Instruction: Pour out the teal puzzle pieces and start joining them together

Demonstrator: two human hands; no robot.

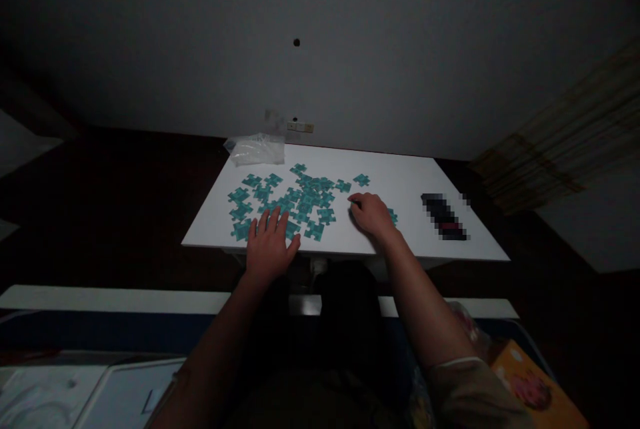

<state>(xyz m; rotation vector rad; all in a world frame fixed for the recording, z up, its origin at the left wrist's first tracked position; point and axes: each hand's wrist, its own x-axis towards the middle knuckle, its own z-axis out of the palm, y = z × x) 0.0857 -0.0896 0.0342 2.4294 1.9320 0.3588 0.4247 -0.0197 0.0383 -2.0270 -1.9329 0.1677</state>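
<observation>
Many teal jigsaw puzzle pieces (pixel 307 201) lie in a loose, partly overlapping spread over the left and middle of the white table (pixel 405 179). My left hand (pixel 269 242) rests palm down with fingers spread on the pieces at the table's front edge, covering some of them. To the right of the spread, my right hand (pixel 373 214) is closed low over the tabletop, thumb and fingers pinched together. A small dark bit shows at its fingertips; I cannot tell what it is. One teal puzzle piece (pixel 393 216) peeks out just beyond that hand's right side.
A clear plastic bag (pixel 259 149) sits at the table's back left corner. On the right lies a dark, pixelated object (pixel 444 217). Behind the table stands a grey wall with a socket (pixel 301 127). An orange printed package (pixel 537 382) is beside me at lower right.
</observation>
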